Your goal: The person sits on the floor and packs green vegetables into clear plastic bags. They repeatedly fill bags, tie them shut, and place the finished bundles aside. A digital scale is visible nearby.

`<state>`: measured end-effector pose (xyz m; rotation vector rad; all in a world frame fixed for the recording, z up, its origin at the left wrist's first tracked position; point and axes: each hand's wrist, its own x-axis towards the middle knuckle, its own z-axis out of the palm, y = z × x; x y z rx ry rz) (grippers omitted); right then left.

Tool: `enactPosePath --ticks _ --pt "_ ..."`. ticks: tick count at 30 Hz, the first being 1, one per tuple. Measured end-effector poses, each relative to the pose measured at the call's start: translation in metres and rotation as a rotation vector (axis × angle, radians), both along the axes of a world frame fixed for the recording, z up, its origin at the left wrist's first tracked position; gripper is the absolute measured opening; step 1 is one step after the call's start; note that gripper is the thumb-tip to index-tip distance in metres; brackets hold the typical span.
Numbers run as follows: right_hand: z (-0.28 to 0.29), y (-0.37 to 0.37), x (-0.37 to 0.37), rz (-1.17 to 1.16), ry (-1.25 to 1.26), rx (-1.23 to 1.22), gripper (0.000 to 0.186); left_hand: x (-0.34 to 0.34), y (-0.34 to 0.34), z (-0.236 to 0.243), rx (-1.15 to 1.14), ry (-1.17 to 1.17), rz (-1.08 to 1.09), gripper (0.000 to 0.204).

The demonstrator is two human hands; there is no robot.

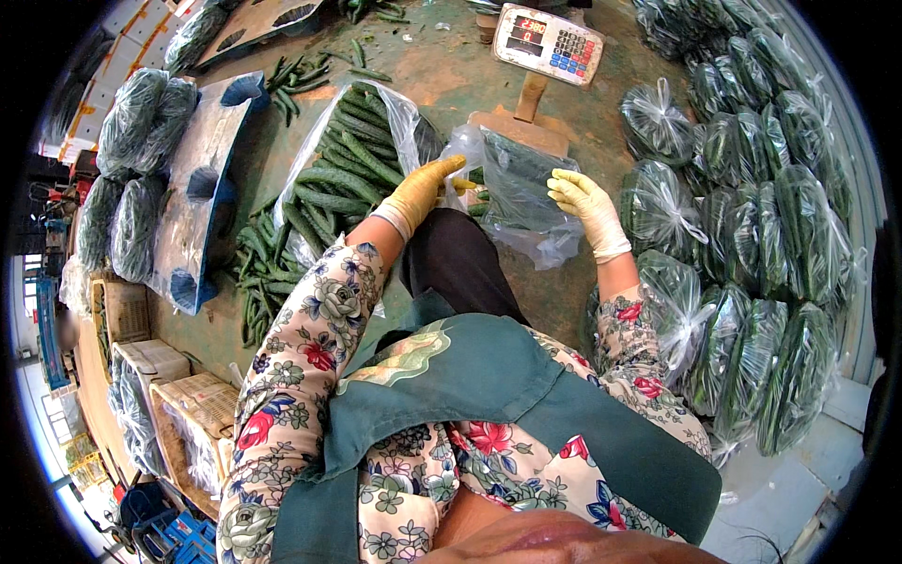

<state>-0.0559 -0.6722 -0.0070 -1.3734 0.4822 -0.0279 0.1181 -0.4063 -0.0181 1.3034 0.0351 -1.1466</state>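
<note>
A clear plastic bag point(526, 174) with dark green cucumbers inside lies in front of me, across the wooden platform of a scale point(519, 127). My left hand point(423, 195), in a yellow-stained glove, is closed at the bag's left edge, with crumpled film by its fingertips. At the right edge, my right hand point(590, 209), in a pale glove, has its fingers curled on the film. Just left of my left hand, a large pile of loose cucumbers point(343, 174) rests in an opened plastic liner.
The scale's display and keypad point(548, 44) stand beyond the platform. Filled bags of cucumbers point(752, 235) are stacked along the right. More bagged cucumbers point(146, 122) sit at the left, beside a cardboard-topped blue pallet point(193, 202). Crates point(193, 414) stand at lower left.
</note>
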Motion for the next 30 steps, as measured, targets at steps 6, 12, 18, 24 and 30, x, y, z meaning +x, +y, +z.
enactPosePath --ticks 6,12,18,24,30 --pt "0.002 0.019 0.001 -0.011 -0.12 -0.204 0.049 -0.011 -0.003 0.016 0.014 -0.224 -0.032 0.045" --pt "-0.028 0.042 0.004 0.089 -0.052 -0.879 0.068 -0.024 0.009 0.019 0.122 -0.411 -0.059 0.053" --pt "-0.041 0.056 0.018 0.121 -0.107 -0.623 0.053 -0.044 0.06 -0.007 0.255 -0.685 -0.064 0.056" --pt "0.022 0.079 0.058 0.196 -0.163 -0.365 0.039 -0.095 0.183 -0.043 0.105 -0.18 0.368 0.041" --pt "0.089 0.159 0.142 0.418 -0.32 -0.32 0.036 -0.136 0.299 -0.061 0.082 0.153 0.719 0.05"
